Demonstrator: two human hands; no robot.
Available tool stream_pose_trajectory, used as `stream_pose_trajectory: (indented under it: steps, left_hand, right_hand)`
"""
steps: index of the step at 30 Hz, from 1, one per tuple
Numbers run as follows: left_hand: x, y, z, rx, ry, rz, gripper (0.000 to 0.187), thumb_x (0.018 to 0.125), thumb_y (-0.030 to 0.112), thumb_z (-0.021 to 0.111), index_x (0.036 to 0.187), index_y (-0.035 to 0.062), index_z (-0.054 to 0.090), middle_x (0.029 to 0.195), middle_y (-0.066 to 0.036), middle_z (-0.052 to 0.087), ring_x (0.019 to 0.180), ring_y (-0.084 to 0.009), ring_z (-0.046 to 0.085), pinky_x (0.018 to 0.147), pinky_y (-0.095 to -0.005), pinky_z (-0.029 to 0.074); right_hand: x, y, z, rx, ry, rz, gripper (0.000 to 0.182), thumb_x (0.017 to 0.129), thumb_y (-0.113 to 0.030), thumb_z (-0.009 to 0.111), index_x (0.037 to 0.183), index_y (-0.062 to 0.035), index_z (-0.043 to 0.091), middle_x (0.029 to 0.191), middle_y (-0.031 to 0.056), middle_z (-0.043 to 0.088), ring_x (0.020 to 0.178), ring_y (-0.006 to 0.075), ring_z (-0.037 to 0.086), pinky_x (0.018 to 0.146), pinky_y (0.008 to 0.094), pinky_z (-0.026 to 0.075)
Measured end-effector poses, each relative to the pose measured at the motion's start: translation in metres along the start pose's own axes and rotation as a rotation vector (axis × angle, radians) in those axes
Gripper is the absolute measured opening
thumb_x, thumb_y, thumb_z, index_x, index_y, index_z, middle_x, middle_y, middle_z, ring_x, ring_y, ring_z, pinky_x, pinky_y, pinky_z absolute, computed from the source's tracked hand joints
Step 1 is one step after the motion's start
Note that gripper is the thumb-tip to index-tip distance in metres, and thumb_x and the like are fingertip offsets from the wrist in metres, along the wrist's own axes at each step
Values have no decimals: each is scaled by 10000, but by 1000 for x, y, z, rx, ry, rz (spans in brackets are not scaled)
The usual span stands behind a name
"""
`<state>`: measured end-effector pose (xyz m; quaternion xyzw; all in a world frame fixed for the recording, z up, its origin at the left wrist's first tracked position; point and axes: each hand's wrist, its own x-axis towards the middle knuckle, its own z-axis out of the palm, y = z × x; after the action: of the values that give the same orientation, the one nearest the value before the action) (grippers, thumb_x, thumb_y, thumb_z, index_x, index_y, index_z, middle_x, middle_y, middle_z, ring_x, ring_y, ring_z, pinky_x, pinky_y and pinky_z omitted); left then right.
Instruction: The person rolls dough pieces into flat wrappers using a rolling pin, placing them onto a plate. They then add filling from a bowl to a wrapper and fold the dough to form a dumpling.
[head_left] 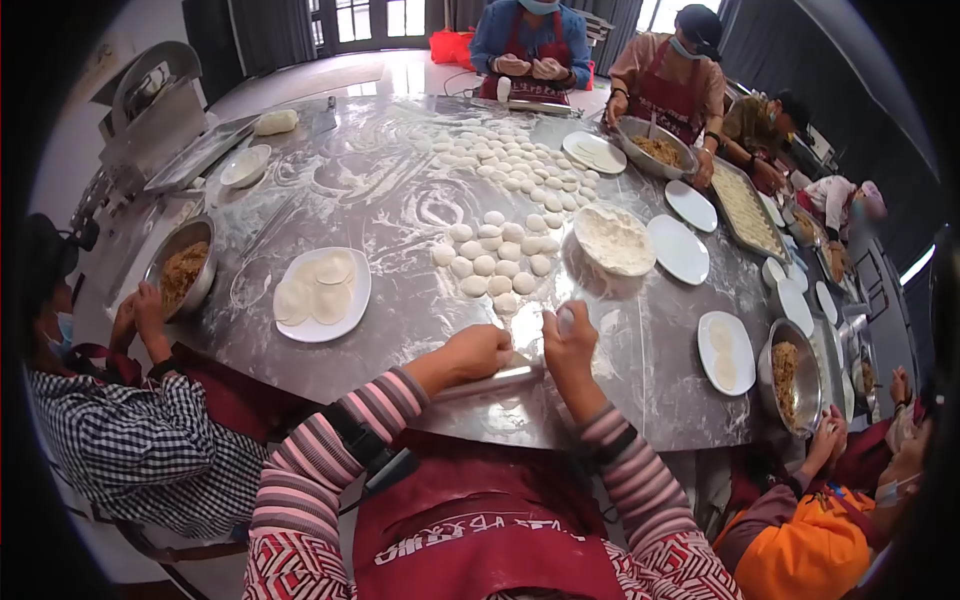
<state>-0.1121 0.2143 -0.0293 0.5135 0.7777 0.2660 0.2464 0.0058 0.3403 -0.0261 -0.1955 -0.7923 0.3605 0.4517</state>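
My left hand (478, 352) is closed low over the metal table, beside a thin pale piece of dough (519, 361). My right hand (571, 338) is wrapped round the end of a rolling stick (566, 318). A shiny metal strip (490, 382) runs along the table just in front of my left hand. Past my hands lie many small flattened dough pieces (484, 265) on the floured surface. To their right stands a white bowl of flour (614, 240). What my left fingers hold is hidden.
At left are a plate of round wrappers (322, 294) and a metal bowl of filling (184, 266). White plates (678, 249), another filling bowl (790, 378) and a tray of dumplings (745, 210) stand at right. Several people work around the table (400, 215).
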Motion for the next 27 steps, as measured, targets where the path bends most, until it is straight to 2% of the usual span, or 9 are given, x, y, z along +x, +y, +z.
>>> stream_pose_trajectory:
  steps: [5,7,11,15,19,21,23,25,27]
  left_hand:
    - [-27,-8,-1,-176,-54,-21,170,717,154,603,807,10,590,761,-182,610,721,-311,595,655,-367,455]
    - [-30,-1,-6,-124,-121,-14,160,739,144,585,790,-7,575,761,-196,603,718,-312,591,654,-366,451]
    - [-12,2,2,27,54,3,200,797,185,533,818,-6,591,775,-211,602,743,-349,587,679,-404,444]
    - [-8,6,-1,-30,-31,-24,205,788,196,547,817,-1,593,793,-212,604,767,-366,582,685,-413,445]
    - [-26,-7,3,-88,27,-26,156,733,126,569,816,-6,571,784,-213,598,754,-343,587,676,-400,446]
    - [-35,-1,3,-125,-47,10,151,737,115,554,827,-6,573,777,-214,593,748,-337,587,682,-400,446]
    - [-29,4,4,-72,-46,38,169,757,137,555,836,-11,578,792,-220,598,769,-356,584,705,-405,444]
    - [-22,15,-2,-49,63,-86,194,771,164,556,845,-13,584,815,-226,603,796,-373,580,722,-410,442]
    - [-13,14,-4,-32,13,-106,237,773,209,569,898,13,614,887,-216,612,866,-370,577,756,-427,447]
  right_hand:
    - [-58,-3,-42,78,3,20,200,729,-10,656,853,-33,501,685,148,548,579,287,570,523,347,440]
    - [-39,2,-24,44,39,-11,202,732,-15,656,858,-32,499,675,152,543,573,294,565,520,346,439]
    - [9,3,14,-10,39,-35,199,750,-43,646,878,-28,495,640,176,534,567,329,571,506,366,434]
    - [-17,5,-11,-22,48,-57,191,744,-39,642,867,-32,496,633,163,550,543,337,573,490,369,435]
    - [-53,-14,-40,11,45,-20,206,722,-16,653,847,-38,491,648,126,534,524,252,563,490,317,437]
    - [-46,-15,-39,-250,21,-213,191,736,-10,642,852,-34,492,655,127,530,529,263,558,487,326,433]
    - [-21,-4,-14,-1,84,-84,175,759,-23,636,863,-36,496,659,143,530,522,298,546,494,355,429]
    - [-3,1,3,21,37,14,179,760,-28,641,868,-38,498,663,151,539,526,300,552,498,348,431]
    - [-5,-2,-2,-6,46,-18,178,759,-25,640,866,-36,499,663,150,543,530,298,557,496,344,431]
